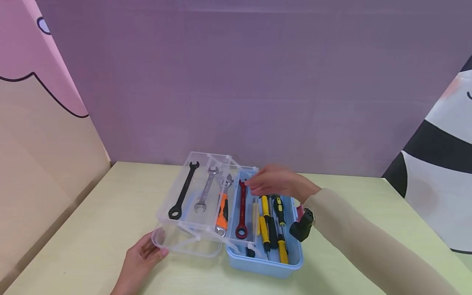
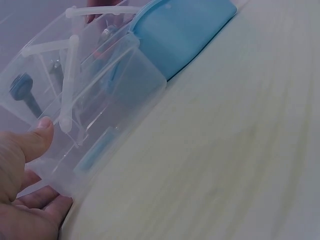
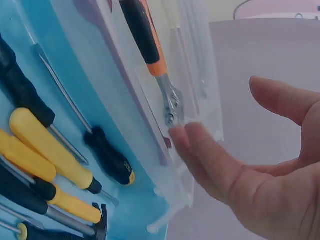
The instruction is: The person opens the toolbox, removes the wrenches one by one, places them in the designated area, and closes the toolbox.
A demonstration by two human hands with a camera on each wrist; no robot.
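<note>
Left hand at the lower centre of the head view, fingers loosely spread and resting against the near corner of the clear tray, thumb along its wall; it steadies rather than grips. Left wrist view confirms: thumb on the clear wall, fingers under the edge.

Right hand hovers over the far end of the blue toolbox, mid-frame, fingers relaxed and extended, holding nothing. Fingertips sit just beside the far rim of the upper tray, near the head of the orange-handled adjustable wrench.

Upper tray is swung out to the left on thin hinge arms, carrying 4 tools: black wrench, silver wrench, the adjustable wrench, and red wrench. Yellow-and-black screwdrivers lie in the blue base. Box stands on the pale counter, centre of frame.

Risks, as judged:
- Tray tips if the right hand pushes down on the far rim while the left only rests; loose wrenches would slide.
- Hinge arms look slender; uneven force from 2 sides may twist them.
- Fingers near the hinge could be pinched if the tray swings back.
- Box may skid on the smooth counter.
</note>
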